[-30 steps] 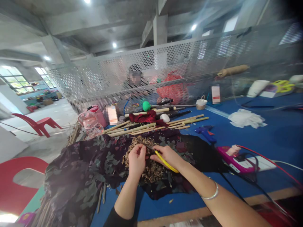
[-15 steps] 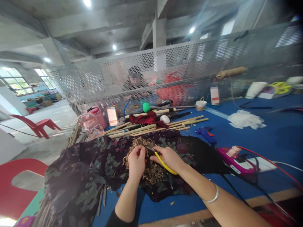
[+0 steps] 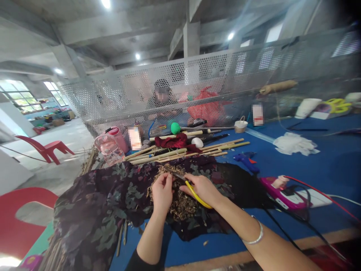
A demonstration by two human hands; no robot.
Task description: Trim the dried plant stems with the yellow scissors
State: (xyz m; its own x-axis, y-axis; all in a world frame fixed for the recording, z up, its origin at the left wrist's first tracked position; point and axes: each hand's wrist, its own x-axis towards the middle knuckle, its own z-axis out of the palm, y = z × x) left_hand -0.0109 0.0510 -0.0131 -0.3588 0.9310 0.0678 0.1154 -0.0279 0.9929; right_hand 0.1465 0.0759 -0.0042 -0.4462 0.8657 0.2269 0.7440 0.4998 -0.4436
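Note:
My right hand [image 3: 202,190] is closed round the yellow handle of a pair of scissors [image 3: 199,196], whose dark blades point left toward my other hand. Thumb and fingertips of my left hand [image 3: 163,191] are pinched together just beside the blades; what they hold, if anything, is too small to make out. Under both hands lies a heap of dry brown plant bits [image 3: 182,209]. The heap rests on a dark cloth with a leaf pattern [image 3: 104,203], spread over the blue table [image 3: 284,165].
Behind the heap lie bamboo sticks [image 3: 231,145], a dark red cloth [image 3: 172,140] and a green ball [image 3: 175,128]. To the right are a blue glue gun [image 3: 247,162], a magenta power strip [image 3: 284,192] with cords, and white material [image 3: 295,143]. A person [image 3: 162,99] sits beyond the perforated screen [image 3: 118,94].
The scissor blades appear slightly more apart than before. My hands stay almost in the same place over the heap, and the view has shifted a little.

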